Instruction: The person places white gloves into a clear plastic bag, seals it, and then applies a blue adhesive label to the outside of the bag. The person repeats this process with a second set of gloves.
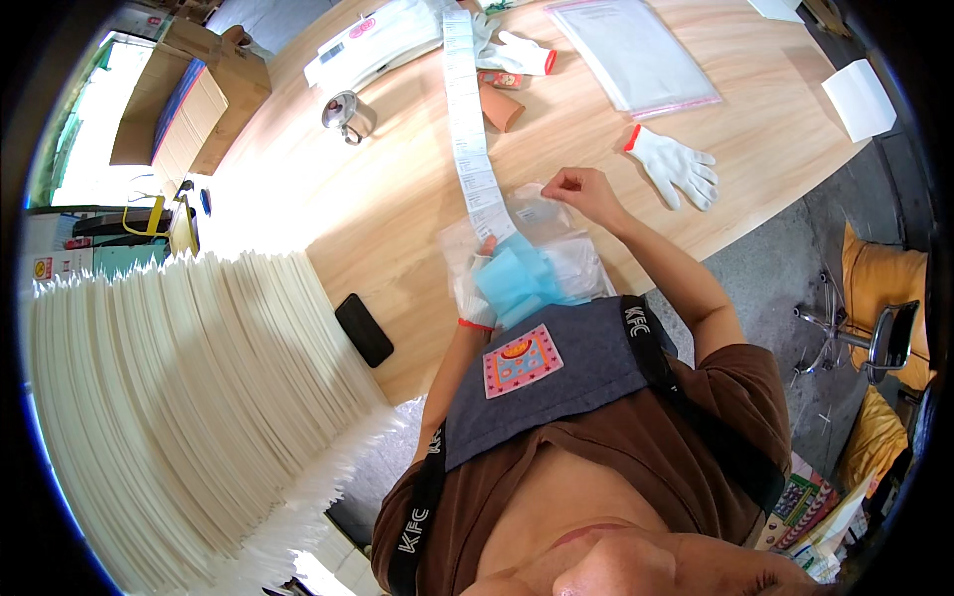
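Observation:
My left hand (475, 298) wears a white glove with a red cuff, with bare fingertips showing. It is closed on the lower end of a long strip of white printed labels (467, 129), which runs up to the far table edge. A light-blue strip (517, 283) lies bunched beside this hand, near my apron. Under both sits a clear plastic bag (581, 260). My bare right hand (586, 194) is closed in a pinch above the bag's far edge. Whatever is between its fingertips is too small to make out.
A white glove (676, 167) lies right, below a stack of clear bags (636, 55). Further off are a metal cup (343, 114), a brown tube (500, 107) and another glove (522, 55). A black phone (365, 330) lies near a tall stack of white sheets (189, 397).

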`<action>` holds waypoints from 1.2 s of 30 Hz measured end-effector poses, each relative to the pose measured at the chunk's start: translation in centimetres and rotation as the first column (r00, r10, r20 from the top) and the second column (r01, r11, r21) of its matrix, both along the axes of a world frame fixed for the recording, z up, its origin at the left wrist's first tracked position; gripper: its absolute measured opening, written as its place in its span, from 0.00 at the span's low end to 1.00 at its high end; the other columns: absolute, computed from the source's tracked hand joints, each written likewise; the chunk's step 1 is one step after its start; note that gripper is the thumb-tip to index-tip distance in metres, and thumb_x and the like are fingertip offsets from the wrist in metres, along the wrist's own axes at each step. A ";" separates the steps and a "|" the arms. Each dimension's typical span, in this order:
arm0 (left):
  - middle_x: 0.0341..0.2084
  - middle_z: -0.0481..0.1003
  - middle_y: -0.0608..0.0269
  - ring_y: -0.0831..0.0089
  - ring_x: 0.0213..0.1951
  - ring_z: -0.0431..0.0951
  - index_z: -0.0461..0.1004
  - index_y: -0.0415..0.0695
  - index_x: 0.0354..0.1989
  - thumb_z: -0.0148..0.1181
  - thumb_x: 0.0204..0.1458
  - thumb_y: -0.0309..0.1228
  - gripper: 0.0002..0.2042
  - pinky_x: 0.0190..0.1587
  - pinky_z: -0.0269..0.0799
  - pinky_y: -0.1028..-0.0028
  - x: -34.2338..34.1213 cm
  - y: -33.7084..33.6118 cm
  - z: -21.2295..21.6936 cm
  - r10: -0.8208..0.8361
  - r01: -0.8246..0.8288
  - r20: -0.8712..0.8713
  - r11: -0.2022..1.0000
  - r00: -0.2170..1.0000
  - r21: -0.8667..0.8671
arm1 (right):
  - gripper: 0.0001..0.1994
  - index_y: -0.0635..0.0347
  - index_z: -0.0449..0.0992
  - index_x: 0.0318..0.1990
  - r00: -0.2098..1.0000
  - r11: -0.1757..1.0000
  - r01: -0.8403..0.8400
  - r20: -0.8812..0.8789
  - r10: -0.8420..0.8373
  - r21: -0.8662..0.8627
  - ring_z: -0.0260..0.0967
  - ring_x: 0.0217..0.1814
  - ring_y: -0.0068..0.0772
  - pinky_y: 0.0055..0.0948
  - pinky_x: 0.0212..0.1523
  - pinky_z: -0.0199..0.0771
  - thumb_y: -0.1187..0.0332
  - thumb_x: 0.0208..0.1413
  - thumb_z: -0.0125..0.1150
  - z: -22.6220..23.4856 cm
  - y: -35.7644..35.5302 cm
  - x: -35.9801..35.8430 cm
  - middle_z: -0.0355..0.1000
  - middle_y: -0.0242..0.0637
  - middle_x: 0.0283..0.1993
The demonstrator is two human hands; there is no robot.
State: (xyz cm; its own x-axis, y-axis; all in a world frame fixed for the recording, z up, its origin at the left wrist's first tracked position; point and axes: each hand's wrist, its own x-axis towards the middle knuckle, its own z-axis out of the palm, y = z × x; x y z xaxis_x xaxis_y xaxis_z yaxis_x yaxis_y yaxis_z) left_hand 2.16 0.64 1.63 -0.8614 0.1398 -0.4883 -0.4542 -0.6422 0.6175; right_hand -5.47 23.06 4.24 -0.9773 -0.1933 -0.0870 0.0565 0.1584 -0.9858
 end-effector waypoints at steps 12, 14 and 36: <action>0.33 0.74 0.63 0.75 0.31 0.75 0.69 0.41 0.45 0.52 0.55 0.34 0.13 0.32 0.73 0.75 -0.9 -1.1 -2.1 -0.116 0.112 -0.012 0.976 0.993 -0.186 | 0.09 0.60 0.75 0.34 0.957 0.954 -0.287 0.057 0.283 0.086 0.70 0.29 0.24 0.24 0.33 0.71 0.65 0.52 0.56 0.3 -0.9 3.1 0.72 0.36 0.26; 0.31 0.74 0.62 0.72 0.30 0.76 0.69 0.40 0.44 0.48 0.57 0.35 0.13 0.32 0.74 0.74 -1.0 -1.6 -4.4 -0.180 0.180 0.000 0.983 0.984 -0.037 | 0.08 0.60 0.75 0.36 0.990 0.993 -0.093 -0.097 0.100 0.067 0.70 0.29 0.24 0.24 0.33 0.70 0.66 0.51 0.57 0.6 -3.0 3.1 0.71 0.35 0.26; 0.30 0.75 0.58 0.66 0.31 0.76 0.70 0.40 0.41 0.53 0.53 0.39 0.15 0.35 0.74 0.67 -1.2 -0.8 -0.8 -0.161 0.098 0.237 0.962 0.958 0.255 | 0.06 0.63 0.78 0.30 0.975 0.963 0.010 0.215 0.049 -0.268 0.67 0.30 0.16 0.19 0.31 0.67 0.69 0.47 0.63 -1.5 -2.1 0.7 0.75 0.30 0.31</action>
